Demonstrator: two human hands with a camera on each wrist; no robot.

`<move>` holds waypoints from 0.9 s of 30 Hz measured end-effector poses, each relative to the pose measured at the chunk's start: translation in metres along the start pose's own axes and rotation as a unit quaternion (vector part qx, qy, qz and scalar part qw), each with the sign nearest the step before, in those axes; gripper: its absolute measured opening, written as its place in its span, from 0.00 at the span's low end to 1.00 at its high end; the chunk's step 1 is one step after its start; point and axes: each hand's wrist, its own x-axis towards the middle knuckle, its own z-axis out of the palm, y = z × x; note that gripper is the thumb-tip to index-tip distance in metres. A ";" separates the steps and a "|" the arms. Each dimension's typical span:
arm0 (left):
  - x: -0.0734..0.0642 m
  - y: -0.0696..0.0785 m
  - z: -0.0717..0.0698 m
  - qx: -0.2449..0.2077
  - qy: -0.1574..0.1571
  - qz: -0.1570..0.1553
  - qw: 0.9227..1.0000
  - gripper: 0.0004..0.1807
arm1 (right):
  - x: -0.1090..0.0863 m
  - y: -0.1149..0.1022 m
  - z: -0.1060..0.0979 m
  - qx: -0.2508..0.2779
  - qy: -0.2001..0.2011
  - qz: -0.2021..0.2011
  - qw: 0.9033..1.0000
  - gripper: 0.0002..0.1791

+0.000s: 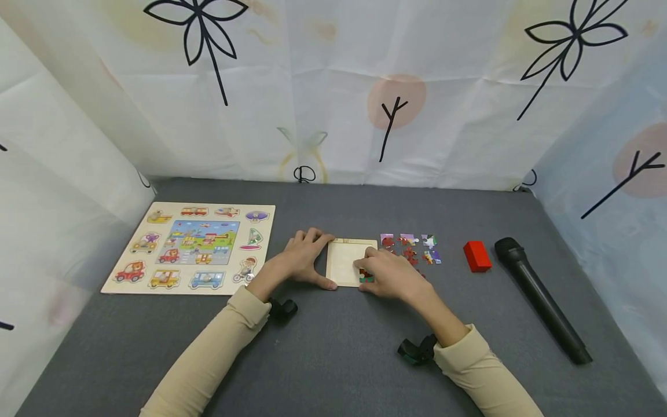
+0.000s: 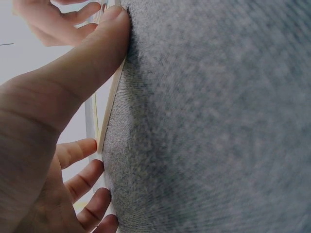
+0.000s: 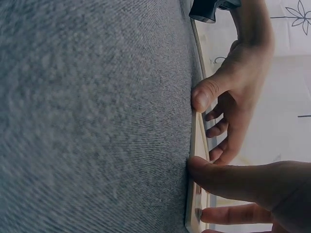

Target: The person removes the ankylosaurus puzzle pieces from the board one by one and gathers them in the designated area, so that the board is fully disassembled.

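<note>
A small wooden puzzle tray (image 1: 344, 260) lies flat on the grey tabletop between the hands. My left hand (image 1: 304, 258) holds its left side, thumb at the near corner and fingers toward the far corner. My right hand (image 1: 391, 272) is over the tray's near right corner. Between its thumb and index finger shows a green and red jigsaw piece (image 1: 366, 275), partly hidden. In the right wrist view, the right thumb (image 3: 209, 172) touches the tray's near edge while the index finger reaches inside. Several loose jigsaw pieces (image 1: 409, 238) lie just right of the tray, some behind the right hand.
A larger wooden vehicle puzzle board (image 1: 172, 284) lies to the left, close to the left forearm. On the right are a red block (image 1: 476, 256) and a black microphone (image 1: 542, 301). A printed white curtain (image 1: 333, 98) hangs around the table's back and sides.
</note>
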 end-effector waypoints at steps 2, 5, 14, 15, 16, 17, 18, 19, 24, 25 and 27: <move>0.000 0.000 0.000 -0.002 0.000 0.000 1.000 0.60 | 0.000 0.000 0.001 -0.004 -0.001 0.003 1.000 0.12; 0.001 -0.001 0.001 -0.002 0.001 0.000 1.000 0.60 | 0.000 0.001 0.001 -0.001 -0.002 0.012 1.000 0.14; 0.001 -0.001 0.001 -0.003 0.000 -0.001 1.000 0.60 | -0.002 0.001 0.003 0.025 0.008 0.033 0.999 0.17; 0.001 -0.001 0.001 -0.003 -0.001 -0.001 1.000 0.60 | -0.002 0.000 0.003 0.028 0.009 0.036 0.999 0.17; 0.001 -0.001 0.001 -0.004 -0.001 -0.001 1.000 0.60 | -0.002 0.000 0.003 0.031 0.011 0.039 0.999 0.17; 0.001 -0.001 0.001 -0.005 -0.001 -0.001 1.000 0.60 | -0.002 0.000 0.003 0.033 0.012 0.042 0.999 0.17; 0.000 -0.001 0.000 -0.005 -0.001 -0.001 1.000 0.60 | -0.002 0.000 0.003 0.035 0.013 0.044 0.998 0.17; 0.000 -0.001 0.000 -0.005 0.000 -0.002 1.000 0.61 | -0.002 0.000 0.004 0.037 0.014 0.045 0.998 0.17; 0.000 0.000 -0.001 -0.005 0.000 -0.002 1.000 0.61 | -0.003 -0.001 0.004 0.045 0.023 0.046 0.998 0.17; 0.000 0.000 -0.001 -0.005 0.000 -0.001 1.000 0.61 | -0.003 -0.001 0.004 0.046 0.026 0.045 0.998 0.17; 0.000 0.000 -0.001 -0.005 0.000 -0.001 1.000 0.61 | -0.003 -0.001 0.004 0.050 0.032 0.042 0.997 0.18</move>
